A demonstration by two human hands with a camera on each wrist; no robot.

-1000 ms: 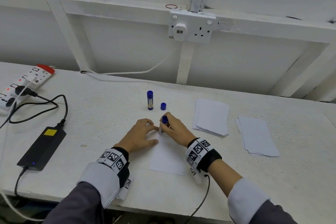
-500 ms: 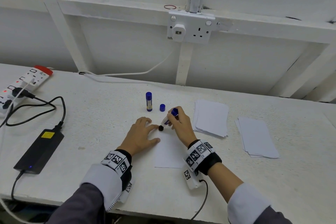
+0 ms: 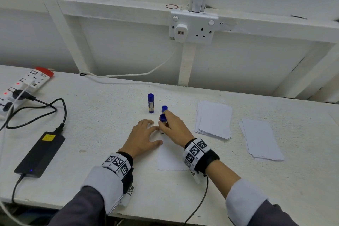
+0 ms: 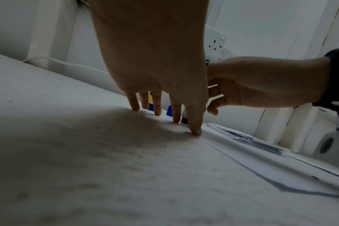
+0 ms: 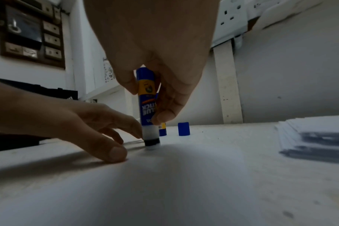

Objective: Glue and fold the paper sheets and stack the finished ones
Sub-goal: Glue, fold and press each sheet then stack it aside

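We see the right hand [image 3: 173,130] gripping an uncapped glue stick [image 5: 147,107] between thumb and fingers, held upright and upside down with its white tip touching the far edge of a single paper sheet [image 3: 169,159] on the table [image 3: 102,115]. The left hand [image 3: 142,138] lies spread, its straight fingers [image 4: 157,105] and thumb pressing on the sheet's left edge and on the table just beside it. A loose blue cap [image 3: 164,108] and a second, capped glue stick [image 3: 150,103] stand just beyond. Two stacks of paper [image 3: 214,119] [image 3: 261,139] lie to the right.
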